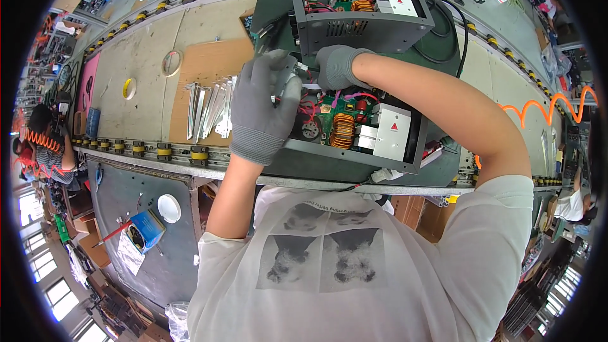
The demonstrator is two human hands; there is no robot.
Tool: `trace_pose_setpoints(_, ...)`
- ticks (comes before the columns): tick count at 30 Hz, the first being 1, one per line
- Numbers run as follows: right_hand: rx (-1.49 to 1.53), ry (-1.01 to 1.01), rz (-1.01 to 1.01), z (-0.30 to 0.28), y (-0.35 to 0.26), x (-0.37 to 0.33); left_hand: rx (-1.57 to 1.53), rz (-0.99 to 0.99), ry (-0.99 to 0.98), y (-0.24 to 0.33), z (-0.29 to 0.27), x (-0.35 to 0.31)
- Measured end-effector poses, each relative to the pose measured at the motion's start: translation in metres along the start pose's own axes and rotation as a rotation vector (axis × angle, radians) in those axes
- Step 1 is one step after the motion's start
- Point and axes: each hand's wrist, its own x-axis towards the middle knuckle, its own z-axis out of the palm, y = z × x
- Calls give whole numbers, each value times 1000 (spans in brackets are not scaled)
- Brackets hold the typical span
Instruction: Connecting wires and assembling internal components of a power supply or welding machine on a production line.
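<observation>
Wiring work is under way inside the open grey chassis (354, 152) on the bench (145, 69). The left hand (263, 107) has its fingers curled round a small connector (292, 73), holding it; the right hand (339, 66) pinches the wires (308, 111) beside it. Seating the plug likely calls for steady alignment next.

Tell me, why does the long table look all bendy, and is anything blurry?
In the head view the fisheye lens bows the conveyor rail toward the dark round rim; the gloved left hand, right hand and open metal box look sharp; the windows glare white.
</observation>
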Motion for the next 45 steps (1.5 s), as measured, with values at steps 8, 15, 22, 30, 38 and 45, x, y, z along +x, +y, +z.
trace_pose_setpoints(8,314,417,-110,-17,32,-56,64,16,-38,-1,-5,0)
trace_pose_setpoints(15,161,814,-69,-2,64,-146,307,382,-208,39,-8,9)
trace_pose_setpoints(22,-22,790,-100,18,73,-164,588,270,-664,42,20,35)
trace_pose_setpoints(30,235,869,32,23,32,-180,9,-65,-831,37,30,81)
trace_pose_setpoints(38,5,778,-76,53,13,-153,-639,-508,-793,46,56,84)
trace_pose_setpoints(45,63,719,-168,61,15,-176,-540,-84,-730,33,73,69)
